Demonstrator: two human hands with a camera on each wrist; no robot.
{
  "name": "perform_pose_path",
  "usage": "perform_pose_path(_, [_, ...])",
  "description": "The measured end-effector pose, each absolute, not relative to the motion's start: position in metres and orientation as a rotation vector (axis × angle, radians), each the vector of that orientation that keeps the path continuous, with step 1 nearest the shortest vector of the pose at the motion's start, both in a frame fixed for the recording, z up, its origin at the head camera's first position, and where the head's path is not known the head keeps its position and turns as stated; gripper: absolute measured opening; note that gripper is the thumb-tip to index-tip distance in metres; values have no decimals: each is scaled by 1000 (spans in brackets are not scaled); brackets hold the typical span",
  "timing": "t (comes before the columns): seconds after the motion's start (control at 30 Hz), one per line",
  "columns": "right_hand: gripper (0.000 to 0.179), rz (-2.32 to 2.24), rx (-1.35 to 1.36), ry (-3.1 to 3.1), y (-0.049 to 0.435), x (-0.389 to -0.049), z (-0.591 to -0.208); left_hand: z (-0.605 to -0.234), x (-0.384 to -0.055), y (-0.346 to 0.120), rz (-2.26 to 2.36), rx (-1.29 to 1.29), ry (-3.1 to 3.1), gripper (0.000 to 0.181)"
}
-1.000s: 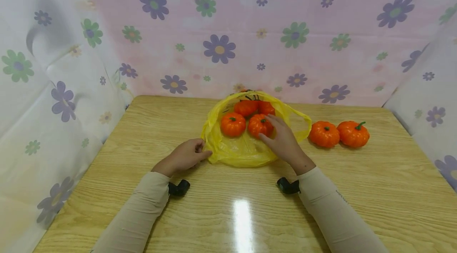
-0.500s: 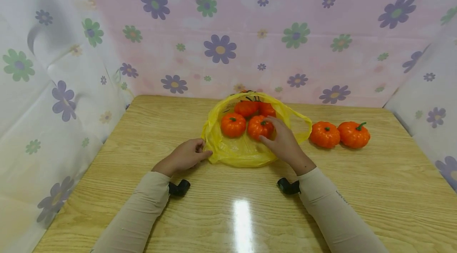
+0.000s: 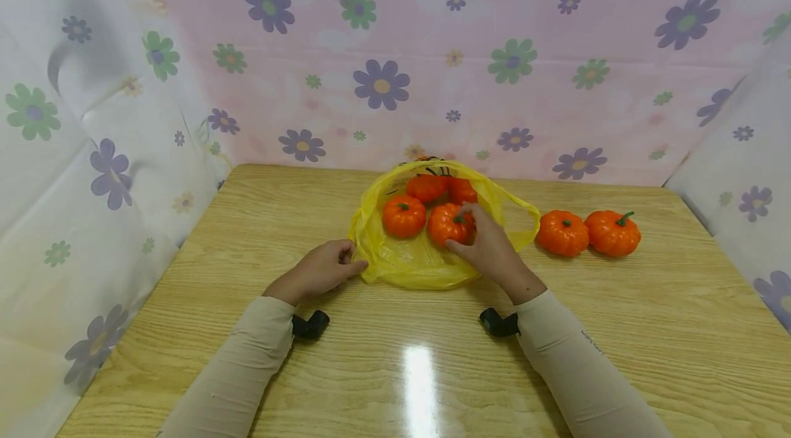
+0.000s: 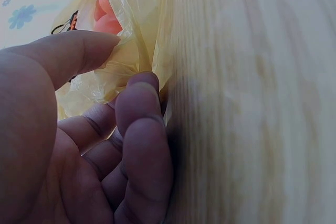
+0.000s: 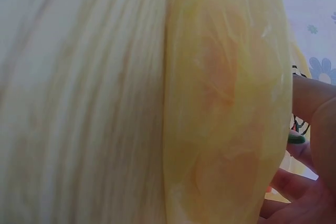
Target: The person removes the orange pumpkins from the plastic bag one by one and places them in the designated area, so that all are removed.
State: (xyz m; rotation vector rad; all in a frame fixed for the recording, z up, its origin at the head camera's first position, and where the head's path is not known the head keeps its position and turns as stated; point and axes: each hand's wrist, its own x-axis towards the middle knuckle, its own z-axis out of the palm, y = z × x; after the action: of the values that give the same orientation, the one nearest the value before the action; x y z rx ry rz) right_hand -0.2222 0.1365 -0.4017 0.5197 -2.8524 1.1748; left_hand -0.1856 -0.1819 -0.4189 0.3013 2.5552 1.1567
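Note:
A thin yellow plastic bag (image 3: 395,266) lies on its side, its mouth toward me. Several shiny orange toy pumpkins are inside, among them a front-left pumpkin (image 3: 404,217) with a short green stem. My left hand (image 3: 321,271) pinches the bag's left edge between thumb and curled fingers, as the left wrist view shows. Reaching in through the mouth, my right hand (image 3: 491,246) holds the front-right pumpkin (image 3: 445,225), thumb on its near side and fingers over the far side by the stem. In the right wrist view the bag's film covers most of that pumpkin.
Two more pumpkins, a left one (image 3: 562,233) and a right one (image 3: 612,233), sit side by side right of the bag. A bag handle loop (image 3: 528,208) stretches toward them. Flower-printed cloth (image 3: 420,33) walls the wooden table (image 3: 371,369) at the back and sides.
The pumpkin under my right hand has tilted slightly, its stem shifting right and toward me. My right fingers have curled closer around it. The left hand stays at the bag's edge.

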Motion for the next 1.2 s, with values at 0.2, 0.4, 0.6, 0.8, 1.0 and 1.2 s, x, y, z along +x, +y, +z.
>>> perform_pose_path(0.2, [53, 1164, 515, -2854, 137, -221, -401, -419, -186, -182, 1155, 312, 2557, 32])
perform_pose_path(0.4, [50, 1146, 530, -2834, 136, -219, -400, -419, -185, -181, 1147, 323, 2565, 31])
perform_pose_path(0.6, [48, 1123, 568, -2771, 134, -212, -397, -419, -185, -181, 1156, 329, 2560, 31])
perform_pose_path(0.8, [47, 1107, 616, -2693, 135, -202, -395, -419, -185, -181, 1158, 336, 2559, 33])
perform_pose_path(1.0, [50, 1103, 663, -2629, 134, -191, -391, -419, -184, -182, 1160, 332, 2559, 33])
perform_pose_path(1.2, [50, 1082, 692, -2570, 136, -181, -388, -419, -185, -182, 1150, 338, 2564, 34])
